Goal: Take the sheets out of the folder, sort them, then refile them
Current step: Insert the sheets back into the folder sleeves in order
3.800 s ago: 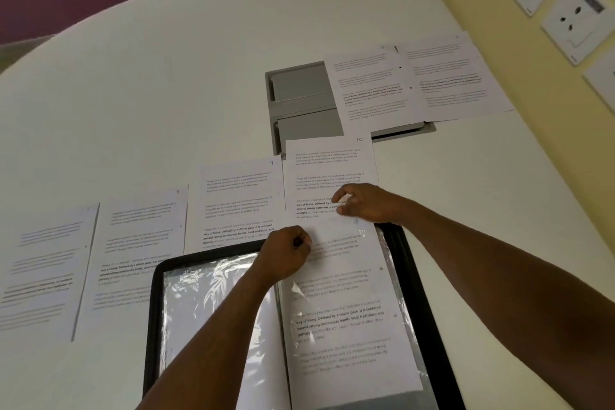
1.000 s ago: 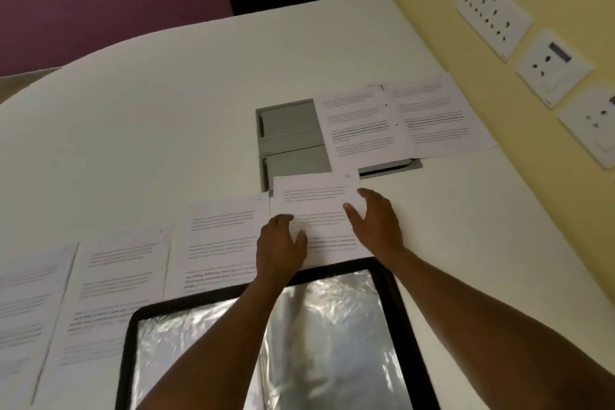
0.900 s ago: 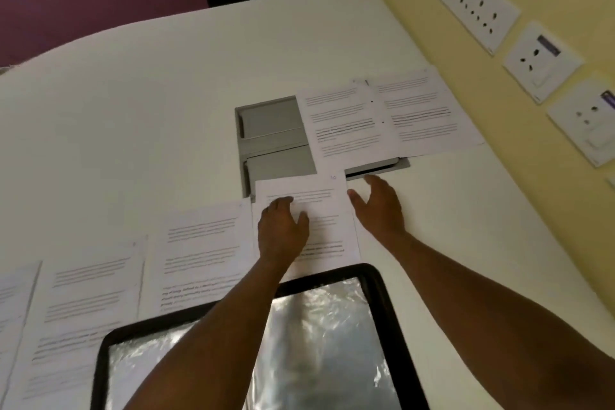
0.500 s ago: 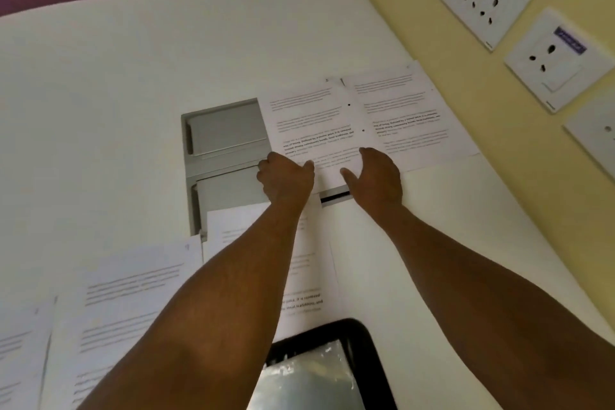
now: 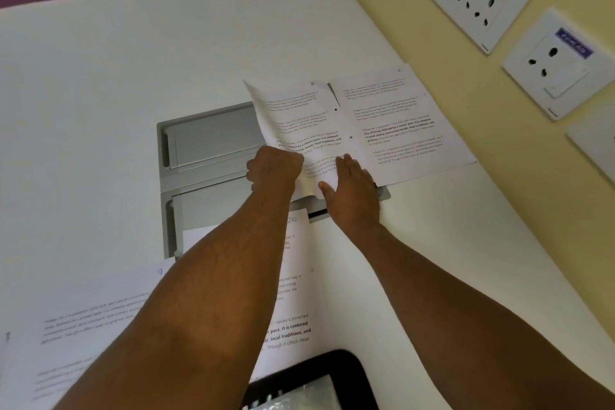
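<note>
- Paper sheet [image 5: 296,123] pinched at its near edge by left hand [image 5: 274,168], lifting off the counter [image 5: 116,76].
- Right hand [image 5: 351,185] spread flat on it; could crease or tear.

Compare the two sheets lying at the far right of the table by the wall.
The left sheet is curling up off the table, its left edge raised; the right sheet lies flat. The left hand grips the left sheet and the right hand rests on it; the right sheet is untouched. Both are white pages of printed paragraphs.
</note>
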